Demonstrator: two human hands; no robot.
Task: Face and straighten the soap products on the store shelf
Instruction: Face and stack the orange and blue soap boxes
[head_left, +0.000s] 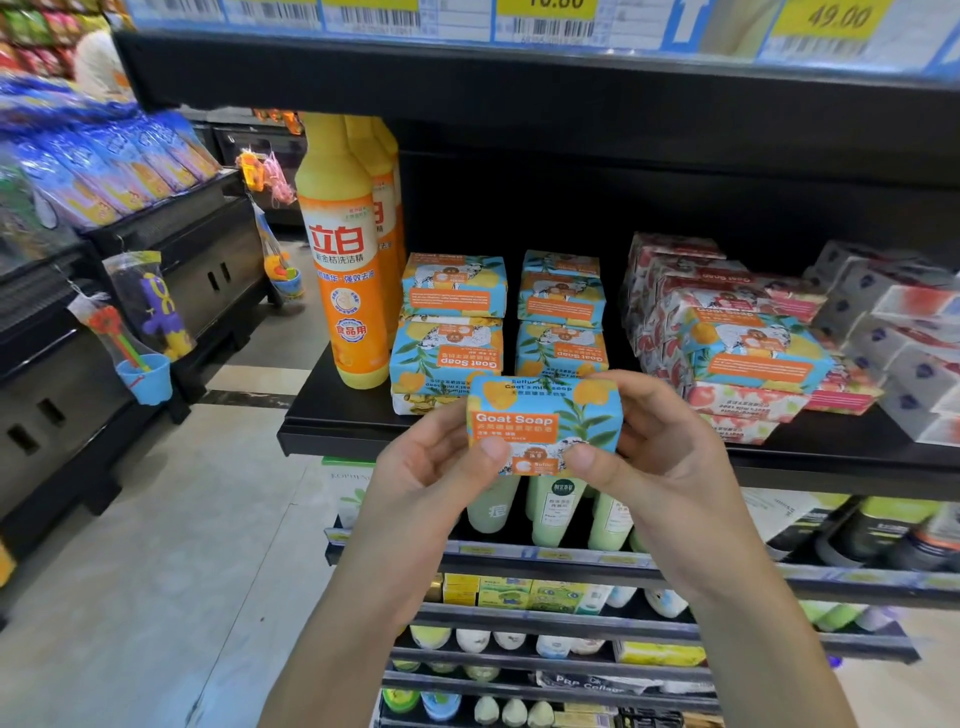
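Note:
Both hands hold one blue-and-orange Goat Soap bar (543, 421) in front of the black shelf's front edge (332, 434), label facing me and upright. My left hand (441, 467) pinches its left end, thumb on the front. My right hand (660, 447) grips its right end, thumb on the lower front. Behind it stand two stacks of the same soap (452, 322) (561, 312); the lower bars show upside-down labels. One more blue bar (753, 353) lies on top of the red-and-white soap pile (691, 291).
Tall orange dish-soap bottles (345, 260) stand at the shelf's left end. White and grey boxes (893, 332) fill the right. Lower shelves hold green tubes (553, 506) and small bottles. A black display with blue packets (104, 171) and hanging toys lines the aisle on the left.

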